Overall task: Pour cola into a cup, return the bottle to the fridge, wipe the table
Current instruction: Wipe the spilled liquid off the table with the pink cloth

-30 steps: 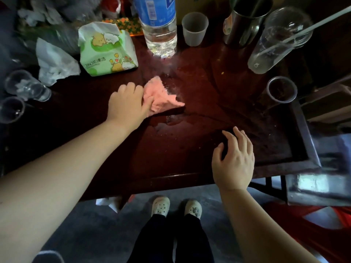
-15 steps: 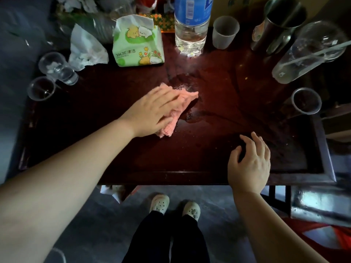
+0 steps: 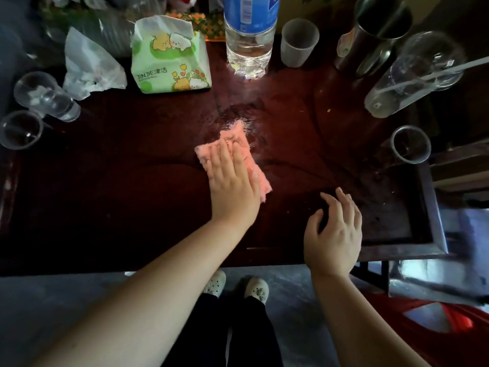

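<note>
A pink cloth (image 3: 239, 140) lies flat on the dark red wooden table (image 3: 119, 181), over a wet, shiny patch (image 3: 238, 116) near the middle. My left hand (image 3: 232, 186) presses palm-down on the cloth, fingers together and stretched out over it. My right hand (image 3: 334, 231) rests near the table's front edge, fingers spread and slightly curled, holding nothing. A clear plastic cup (image 3: 409, 148) with dark liquid stands at the right side of the table. No cola bottle is in sight.
At the back stand a green tissue pack (image 3: 169, 59), a large water bottle (image 3: 250, 35), a frosted cup (image 3: 299, 42), a steel mug (image 3: 375, 35) and a tall glass with a straw (image 3: 412, 78). Crumpled tissue (image 3: 90, 70) and clear cups (image 3: 45, 96) sit at left.
My left hand has slid the pink cloth to the right and toward me across the wet patch, turning from a sideways push to a flat palm press. My right hand barely moved.
</note>
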Tool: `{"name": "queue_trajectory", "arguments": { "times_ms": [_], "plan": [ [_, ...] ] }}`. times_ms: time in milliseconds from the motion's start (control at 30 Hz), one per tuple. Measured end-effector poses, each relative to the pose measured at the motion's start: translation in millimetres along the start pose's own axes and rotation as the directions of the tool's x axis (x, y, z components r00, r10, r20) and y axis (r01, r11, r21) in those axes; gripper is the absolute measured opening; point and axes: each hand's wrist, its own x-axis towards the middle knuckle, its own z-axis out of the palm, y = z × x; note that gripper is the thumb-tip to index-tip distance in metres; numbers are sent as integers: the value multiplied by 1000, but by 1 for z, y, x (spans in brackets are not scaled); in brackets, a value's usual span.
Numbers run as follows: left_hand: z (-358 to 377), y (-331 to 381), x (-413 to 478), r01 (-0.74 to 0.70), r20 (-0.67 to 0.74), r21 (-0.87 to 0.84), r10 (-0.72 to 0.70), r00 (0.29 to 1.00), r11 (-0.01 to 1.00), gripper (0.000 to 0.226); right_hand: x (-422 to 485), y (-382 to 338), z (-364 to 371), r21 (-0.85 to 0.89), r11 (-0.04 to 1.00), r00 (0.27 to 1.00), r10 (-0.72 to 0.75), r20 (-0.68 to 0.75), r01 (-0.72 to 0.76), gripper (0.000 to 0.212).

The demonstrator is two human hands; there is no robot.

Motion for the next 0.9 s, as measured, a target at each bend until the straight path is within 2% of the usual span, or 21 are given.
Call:
{"name": "queue_trajectory", "arguments": {
  "times_ms": [100,167,367,433,500,733,833,900],
  "plan": [
    [5,22,29,19,-16,3,-19,1000,1000,68,1,0,0,1,1000,1000,-5,-1,5,39],
    [7,33,51,-21,-28,23,21,999,1000,67,1,1,0,-3,1000,1000,-18,-4,18,39],
    [-1,44,121,-277,73,79,272,960,958,66,1,3,1,-11,1000,1000,-25,3,25,38],
    [-8,39,139,-379,136,49,370,919,924,69,2,3,1,-7,999,999,-33,0,33,38],
    [-16,36,149,-418,180,-19,414,892,908,72,3,4,2,-8,999,999,-40,-2,40,38],
    [-25,26,121,-550,219,-214,588,779,808,70,3,3,0,-8,1000,1000,-17,14,17,38],
    [-26,11,86,-607,209,-231,648,732,761,68,3,2,-1,-5,1000,1000,-14,23,14,38],
    [-26,1,55,-632,172,-213,665,726,745,61,3,2,-2,-5,1000,1000,-17,25,17,37]
  ]
}}
